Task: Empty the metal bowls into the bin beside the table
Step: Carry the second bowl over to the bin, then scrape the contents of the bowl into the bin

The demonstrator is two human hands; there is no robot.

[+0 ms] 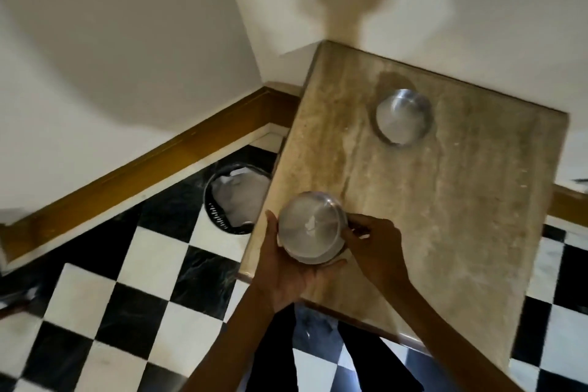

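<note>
A metal bowl [310, 227] sits at the near left corner of the stone table [445, 216], with a small white scrap inside it. My left hand [286, 267] cups its left side and underside. My right hand [372, 242] grips its right rim. A second metal bowl [402, 118] stands further back on the table and looks empty. The black bin [234, 200] stands on the floor just left of the table and holds white crumpled paper.
The floor is black and white checkered tile. A wooden skirting board [159, 162] runs along the white wall behind the bin. My dark trouser legs show below the table's near edge.
</note>
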